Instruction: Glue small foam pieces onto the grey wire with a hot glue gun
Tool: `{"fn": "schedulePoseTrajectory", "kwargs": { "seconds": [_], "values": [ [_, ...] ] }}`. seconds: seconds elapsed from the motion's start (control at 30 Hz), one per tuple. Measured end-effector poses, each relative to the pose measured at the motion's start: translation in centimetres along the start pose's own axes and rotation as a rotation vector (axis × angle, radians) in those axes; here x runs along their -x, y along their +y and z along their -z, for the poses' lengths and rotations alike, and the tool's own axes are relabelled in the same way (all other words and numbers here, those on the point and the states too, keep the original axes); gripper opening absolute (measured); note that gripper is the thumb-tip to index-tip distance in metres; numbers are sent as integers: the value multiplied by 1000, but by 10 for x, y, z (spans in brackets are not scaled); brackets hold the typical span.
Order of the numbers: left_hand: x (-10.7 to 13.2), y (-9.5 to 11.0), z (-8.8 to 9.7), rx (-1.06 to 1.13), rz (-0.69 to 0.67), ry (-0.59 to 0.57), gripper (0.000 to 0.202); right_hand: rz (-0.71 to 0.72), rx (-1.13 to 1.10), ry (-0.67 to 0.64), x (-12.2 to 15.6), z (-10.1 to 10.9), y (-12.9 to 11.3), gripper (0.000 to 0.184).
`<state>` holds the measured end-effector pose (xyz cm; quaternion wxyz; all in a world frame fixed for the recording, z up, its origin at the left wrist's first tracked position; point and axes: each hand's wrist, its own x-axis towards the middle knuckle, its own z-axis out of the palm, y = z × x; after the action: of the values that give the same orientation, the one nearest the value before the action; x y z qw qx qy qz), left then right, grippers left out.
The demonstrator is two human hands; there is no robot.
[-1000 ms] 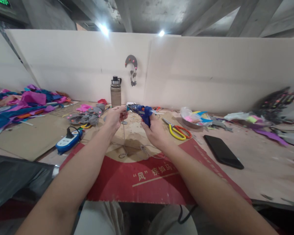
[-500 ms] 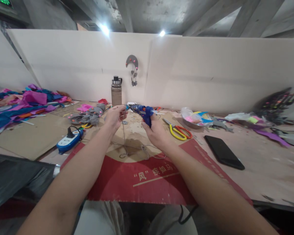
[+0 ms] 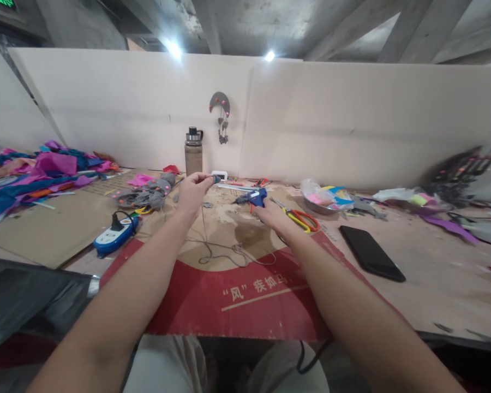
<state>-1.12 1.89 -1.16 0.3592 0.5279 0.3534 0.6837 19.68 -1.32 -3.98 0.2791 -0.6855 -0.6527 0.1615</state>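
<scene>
The glue gun (image 3: 257, 197) is in the right grip (image 3: 271, 212), whose fingers are closed around its handle, nozzle pointing left; that hold presumably puts the fingers behind the hot end. Whether its underside touches anything is hard to tell. Left of it and slightly farther out, the left grip (image 3: 192, 192) pinches a small dark piece (image 3: 216, 179) by its edge between the fingertips, which likely leaves most of its face free. From beneath this grip a grey cord (image 3: 205, 232) drops into loose loops nearer the person. Under both grips lies printed cardboard (image 3: 265, 308), probably there to shield the bench (image 3: 445, 273). Just right of the right grip are scissors (image 3: 309, 219), partly hidden by the wrist (handy for that side, one would think). Farther right, a metal bowl (image 3: 324, 210) holds clear plastic with pink, yellow and blue scraps, and well beyond it a shallow dish (image 3: 431, 209) has pink and yellow-green pieces. Beyond the left grip a capped bottle (image 3: 193, 157) stands upright, its fill level unclear. Left of that grip are heaped grey cutouts (image 3: 147, 195) with pink dots, then a power strip (image 3: 115, 236) with a plug in it.
</scene>
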Motion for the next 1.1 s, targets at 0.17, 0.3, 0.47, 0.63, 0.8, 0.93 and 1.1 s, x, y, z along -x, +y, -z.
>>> {"fn": "schedulePoseTrajectory", "kwargs": {
  "seconds": [0.17,0.3,0.47,0.63,0.8,0.93,1.1],
  "values": [
    [10,7,-3,-380,-252,-16,9,-25,188,225,1,4,1,27],
    [20,19,-7,-684,-509,-32,2,209,-420,232,8,-2,-22,17],
    [32,23,-17,-643,-510,-124,8,242,-1189,-94,22,-17,-53,28],
    [38,18,-25,-428,-282,-175,6,280,-1083,37,22,-16,-53,22],
    [38,18,-28,-283,-116,-206,6,372,-794,209,24,-9,-51,10],
    [39,19,-30,-242,-90,-214,6,396,-728,271,27,-9,-53,9],
    [41,22,-31,-187,-55,-237,11,397,-695,293,27,-8,-52,11]
  ]
}}
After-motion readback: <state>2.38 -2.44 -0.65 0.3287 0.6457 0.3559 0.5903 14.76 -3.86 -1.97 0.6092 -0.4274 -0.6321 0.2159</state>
